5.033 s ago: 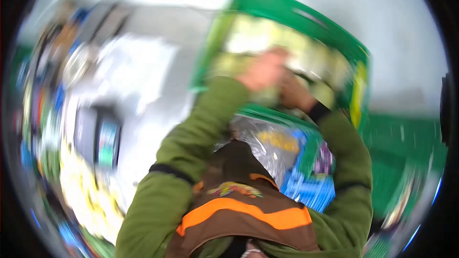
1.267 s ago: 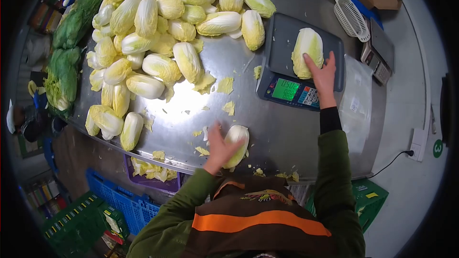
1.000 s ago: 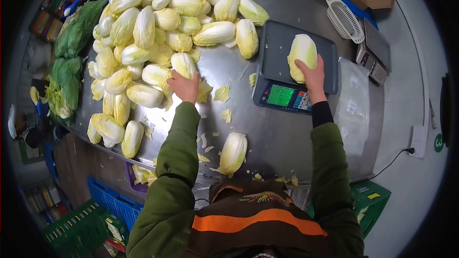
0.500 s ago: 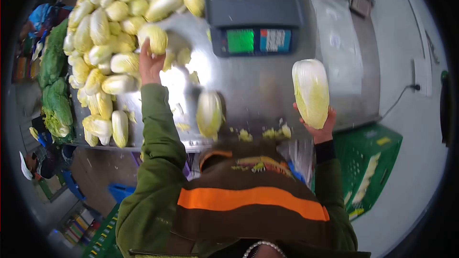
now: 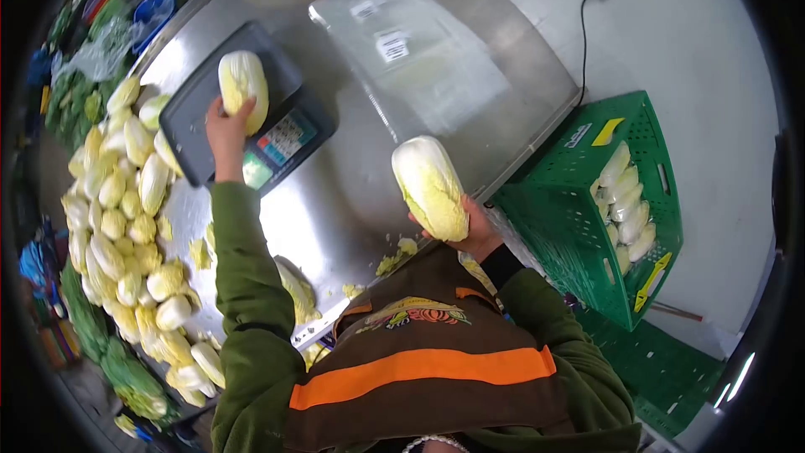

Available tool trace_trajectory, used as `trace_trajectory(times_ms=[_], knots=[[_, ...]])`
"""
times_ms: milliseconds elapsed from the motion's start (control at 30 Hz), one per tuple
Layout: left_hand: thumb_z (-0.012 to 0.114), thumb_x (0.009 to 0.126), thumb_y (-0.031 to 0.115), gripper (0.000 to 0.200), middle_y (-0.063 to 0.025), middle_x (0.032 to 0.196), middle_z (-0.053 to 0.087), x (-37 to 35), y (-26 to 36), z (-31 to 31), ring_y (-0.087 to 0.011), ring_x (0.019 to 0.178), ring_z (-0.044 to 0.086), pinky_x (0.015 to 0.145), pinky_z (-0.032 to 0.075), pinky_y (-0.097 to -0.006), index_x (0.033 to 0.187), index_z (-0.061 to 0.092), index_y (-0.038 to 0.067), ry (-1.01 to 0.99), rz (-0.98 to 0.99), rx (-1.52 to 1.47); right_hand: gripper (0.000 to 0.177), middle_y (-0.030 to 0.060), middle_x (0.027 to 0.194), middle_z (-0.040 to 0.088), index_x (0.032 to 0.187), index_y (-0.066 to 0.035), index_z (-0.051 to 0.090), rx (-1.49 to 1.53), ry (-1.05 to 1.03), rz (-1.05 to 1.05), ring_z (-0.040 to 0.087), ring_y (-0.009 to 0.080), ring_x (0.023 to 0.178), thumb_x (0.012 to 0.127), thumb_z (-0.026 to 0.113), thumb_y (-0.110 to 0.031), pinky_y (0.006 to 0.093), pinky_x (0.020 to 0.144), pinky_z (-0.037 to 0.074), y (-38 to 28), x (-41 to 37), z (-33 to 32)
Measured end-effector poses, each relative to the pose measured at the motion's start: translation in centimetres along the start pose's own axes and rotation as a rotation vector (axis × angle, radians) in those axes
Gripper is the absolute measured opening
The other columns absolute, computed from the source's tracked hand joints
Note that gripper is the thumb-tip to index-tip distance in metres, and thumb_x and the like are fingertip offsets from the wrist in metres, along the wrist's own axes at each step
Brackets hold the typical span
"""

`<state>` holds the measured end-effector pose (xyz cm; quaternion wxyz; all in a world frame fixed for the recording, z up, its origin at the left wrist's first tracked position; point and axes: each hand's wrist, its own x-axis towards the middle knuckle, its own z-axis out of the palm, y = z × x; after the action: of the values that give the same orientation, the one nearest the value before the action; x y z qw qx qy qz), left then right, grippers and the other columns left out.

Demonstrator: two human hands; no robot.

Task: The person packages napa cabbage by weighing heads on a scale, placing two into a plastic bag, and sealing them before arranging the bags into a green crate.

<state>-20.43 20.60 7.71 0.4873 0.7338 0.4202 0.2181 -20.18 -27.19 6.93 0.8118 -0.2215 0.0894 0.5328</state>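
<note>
My left hand (image 5: 228,136) grips the lower end of a napa cabbage (image 5: 243,88) over the dark platform of the scale (image 5: 189,130); whether the cabbage rests on it I cannot tell. In my right hand (image 5: 476,231) is a larger cabbage (image 5: 430,187), held by its leafy end above the metal table (image 5: 327,176). Part of the green scale display shows beside my left wrist. Another cabbage (image 5: 293,289) lies near the table's front edge, partly behind my left sleeve.
Many cabbages (image 5: 117,226) are heaped at the left. Clear plastic bags (image 5: 419,50) lie at the back. Beyond the table's right edge stands a green crate (image 5: 579,201) with wrapped cabbages (image 5: 625,201). A black cable (image 5: 584,50) runs down the wall.
The view has turned to the right. My left hand has moved from the heap to the scale with a cabbage. My right hand still holds its cabbage.
</note>
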Motion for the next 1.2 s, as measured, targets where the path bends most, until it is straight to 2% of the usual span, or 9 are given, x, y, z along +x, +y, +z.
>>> trace_trajectory(times_ms=[67,133,200,300,467,600,767,1067,1200], knots=[[0.086,0.075,0.036,0.08,-0.0243,0.128,0.056,-3.5,2.6,3.3,-0.0401,0.119,0.053,0.102,0.042,-0.0471,0.136,0.052,-0.002,0.467,0.349,0.616,0.077,0.0207,0.146,0.047,0.15,-0.005,0.037,-0.016,0.023,0.002,0.053,0.0378,0.129,0.093,0.062,-0.05,0.0484,0.093,0.055,-1.0,-0.2,-1.2],[0.081,0.08,0.028,0.055,-0.0219,0.125,0.057,-7.4,6.7,7.2,-0.0389,0.114,0.053,0.097,0.042,-0.0467,0.124,0.058,0.003,0.567,0.707,0.512,0.079,0.0196,0.146,0.046,0.15,-0.006,0.036,0.016,-0.032,0.084,0.052,0.0378,0.129,0.091,0.065,-0.05,0.0493,0.096,0.053,-1.6,-1.1,-3.0],[0.075,0.084,0.011,0.018,-0.0104,0.1,0.067,-9.5,7.3,12.8,-0.0304,0.097,0.062,0.088,0.048,-0.0394,0.1,0.069,0.004,0.145,0.787,0.082,0.079,0.0187,0.145,0.048,0.15,-0.006,0.036,0.063,-0.141,0.045,0.052,0.0369,0.13,0.091,0.066,-0.048,0.051,0.099,0.052,-1.9,-1.7,-4.7],[0.076,0.081,0.012,0.011,-0.011,0.087,0.067,-10.1,5.9,21.3,-0.0277,0.087,0.063,0.077,0.05,-0.0374,0.087,0.073,0.004,-0.353,0.655,0.085,0.077,0.0185,0.143,0.05,0.149,-0.005,0.037,0.121,-0.03,0.081,0.054,0.036,0.129,0.091,0.067,-0.045,0.0523,0.101,0.051,-2.1,-3.4,-7.1],[0.075,0.083,0.016,0.013,-0.0111,0.084,0.064,-10.4,2.0,30.0,-0.0274,0.083,0.061,0.075,0.05,-0.0372,0.088,0.074,0.003,-0.626,0.462,0.162,0.069,0.0182,0.139,0.053,0.148,-0.007,0.037,0.19,0.229,0.076,0.057,0.034,0.124,0.093,0.067,-0.035,0.0546,0.1,0.051,-4.0,-6.8,-10.1],[0.073,0.084,0.015,0.014,-0.0112,0.087,0.064,-9.7,1.2,30.6,-0.0286,0.086,0.06,0.077,0.05,-0.0383,0.09,0.074,0.003,-0.618,0.448,0.217,0.07,0.0172,0.138,0.053,0.15,-0.008,0.033,0.181,0.279,0.026,0.058,0.0328,0.123,0.092,0.068,-0.028,0.0556,0.099,0.051,-6.3,-7.4,-9.8],[0.066,0.089,0.01,0.011,-0.0125,0.091,0.063,-10.6,3.6,29.3,-0.0323,0.086,0.058,0.08,0.048,-0.0413,0.096,0.07,0.002,-0.571,0.763,0.328,0.081,0.0137,0.143,0.049,0.153,-0.006,0.03,-0.303,0.279,-0.13,0.05,0.0237,0.131,0.084,0.073,-0.013,0.0359,0.109,0.042,-10.5,-4.3,-5.9],[0.063,0.089,0.001,0.008,-0.0152,0.086,0.059,-17.0,9.6,23.0,-0.0319,0.08,0.058,0.072,0.048,-0.0387,0.097,0.064,-0.001,-0.898,0.647,0.012,0.098,0.0156,0.136,0.054,0.149,-0.001,0.035,-1.185,0.541,-0.492,0.053,0.0233,0.125,0.069,0.089,-0.022,0.0349,0.104,0.043,-9.4,2.6,-5.0],[0.064,0.089,-0.001,0.01,-0.0153,0.089,0.059,-19.0,10.5,21.7,-0.0325,0.084,0.059,0.074,0.049,-0.0378,0.099,0.064,0.0,-0.874,0.891,0.122,0.098,0.0208,0.135,0.049,0.148,-0.006,0.036,-1.293,0.649,-0.536,0.051,0.0349,0.126,0.068,0.088,-0.026,0.0418,0.105,0.042,-6.8,1.3,-2.5]])
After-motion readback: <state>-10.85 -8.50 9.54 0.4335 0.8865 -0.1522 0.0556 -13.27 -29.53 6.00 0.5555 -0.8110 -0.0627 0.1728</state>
